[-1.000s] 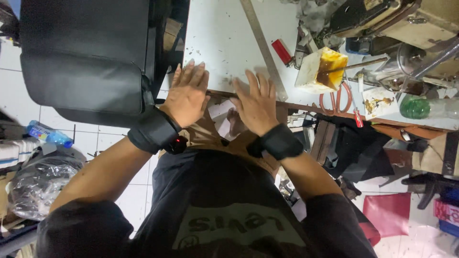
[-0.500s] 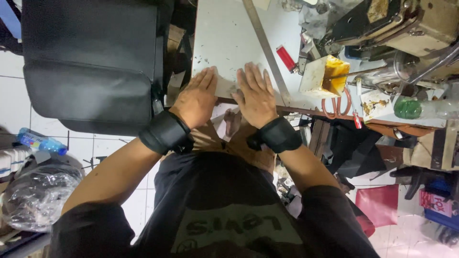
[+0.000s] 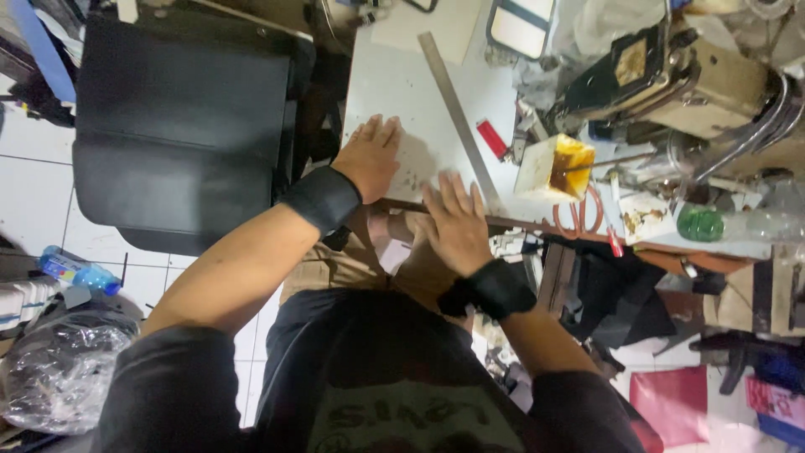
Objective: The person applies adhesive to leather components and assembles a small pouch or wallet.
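At the near edge of a white worktable, seen from the head camera, a person presses both bare hands flat on the surface, fingers together and straight, gripping nothing. The left hand lies palm down on the tabletop, a black wrist band just behind it. The right hand rests lower, its palm overhanging the table's front edge, with a second black wrist band behind it. Just beyond the right fingertips a long grey metal ruler runs diagonally away across the table. Right of the ruler lies a small red lighter, and next to it stands an open square white container stained amber-yellow inside. Past that, orange-handled scissors lie at the table edge, near a clear bottle with a green cap. A beige sewing machine fills the far right. Left of the left hand stands a black padded chair. On the tiled floor well to the left lie a blue-labelled plastic bottle and a clear plastic bag.
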